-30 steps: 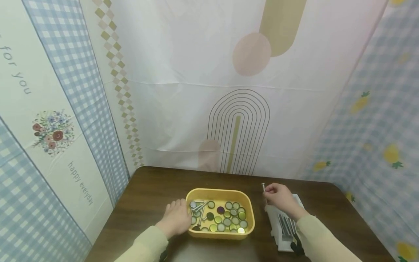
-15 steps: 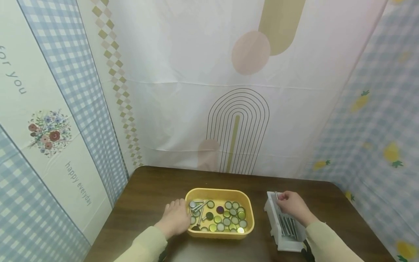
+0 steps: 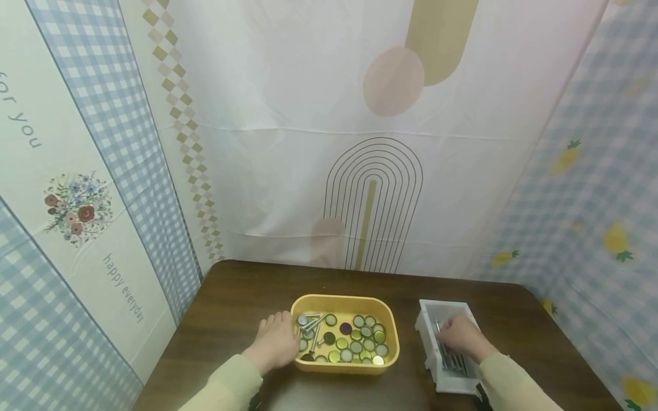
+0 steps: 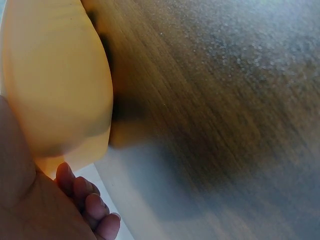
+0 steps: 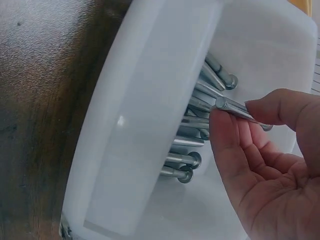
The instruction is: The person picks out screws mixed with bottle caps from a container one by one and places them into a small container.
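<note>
My right hand (image 3: pixel 461 335) is over the white bin (image 3: pixel 430 342), pinching a silver bolt (image 5: pixel 235 108) between thumb and fingers. The bolt's threaded end faces the camera in the right wrist view. Below it, several similar bolts (image 5: pixel 182 159) lie side by side in the bin. At the left end of the yellow bin (image 3: pixel 354 369), my left hand (image 3: pixel 276 342) grips the wall, its fingertips (image 4: pixel 95 205) curled near the bin's corner in the left wrist view. Inside the yellow bin are several bottle caps (image 3: pixel 356 347) and, at its left side, a few loose bolts (image 3: pixel 315 324).
Both bins stand on a dark wooden table (image 3: pixel 247 285), with a strip of tabletop between them. A patterned cloth (image 3: pixel 277 188) hangs behind the table's far edge, and checked cloths hang at both sides. A black strap (image 3: pixel 482 397) shows by the right wrist.
My right hand has carried the bolt from above the white bin's far left corner down and toward me, over the row of bolts. My left hand stays on the yellow bin.
</note>
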### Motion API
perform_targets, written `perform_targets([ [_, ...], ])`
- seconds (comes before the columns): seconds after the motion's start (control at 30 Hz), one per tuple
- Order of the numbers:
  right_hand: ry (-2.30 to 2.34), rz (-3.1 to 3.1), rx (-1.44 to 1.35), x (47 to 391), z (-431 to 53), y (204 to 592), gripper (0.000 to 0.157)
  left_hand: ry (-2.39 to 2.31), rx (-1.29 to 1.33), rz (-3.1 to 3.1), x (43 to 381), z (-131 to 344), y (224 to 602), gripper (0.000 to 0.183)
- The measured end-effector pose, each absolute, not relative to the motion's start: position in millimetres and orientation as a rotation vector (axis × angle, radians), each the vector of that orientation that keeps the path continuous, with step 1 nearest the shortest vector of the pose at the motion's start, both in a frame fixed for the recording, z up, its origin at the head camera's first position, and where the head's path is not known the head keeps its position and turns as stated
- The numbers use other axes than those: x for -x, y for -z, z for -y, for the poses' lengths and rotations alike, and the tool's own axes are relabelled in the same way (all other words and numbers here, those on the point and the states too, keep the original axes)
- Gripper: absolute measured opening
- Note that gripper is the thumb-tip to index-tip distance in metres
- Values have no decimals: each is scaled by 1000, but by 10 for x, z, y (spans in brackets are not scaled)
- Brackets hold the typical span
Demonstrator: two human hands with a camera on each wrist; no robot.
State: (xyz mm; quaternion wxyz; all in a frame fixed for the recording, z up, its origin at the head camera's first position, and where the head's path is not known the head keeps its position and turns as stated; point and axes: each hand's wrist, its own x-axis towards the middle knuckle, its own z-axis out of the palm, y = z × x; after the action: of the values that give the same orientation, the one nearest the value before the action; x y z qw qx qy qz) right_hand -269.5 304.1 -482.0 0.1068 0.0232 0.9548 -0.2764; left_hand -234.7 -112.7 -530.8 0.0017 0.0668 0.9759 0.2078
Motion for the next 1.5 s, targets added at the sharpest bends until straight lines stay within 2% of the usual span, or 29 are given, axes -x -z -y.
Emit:
perform_targets([
  [0.4, 723, -2750, -88, 2682, -3030, 4849, 23, -648, -205, -3066, 2361, 1113, 5329, 36],
  [0.67, 715, -2736, -87, 2678, -3030, 4848, 16, -636, -205, -3069, 2375, 1106, 5346, 37],
  [1.2, 707, -2750, -70, 2691, -3055, 4917, 20, -637, -201, -3079, 2389, 1100, 5374, 34],
  [1.5, 743, -2782, -96, 2735, -3046, 4760, 16, -624, -194, -3068, 2396, 1100, 5377, 37],
])
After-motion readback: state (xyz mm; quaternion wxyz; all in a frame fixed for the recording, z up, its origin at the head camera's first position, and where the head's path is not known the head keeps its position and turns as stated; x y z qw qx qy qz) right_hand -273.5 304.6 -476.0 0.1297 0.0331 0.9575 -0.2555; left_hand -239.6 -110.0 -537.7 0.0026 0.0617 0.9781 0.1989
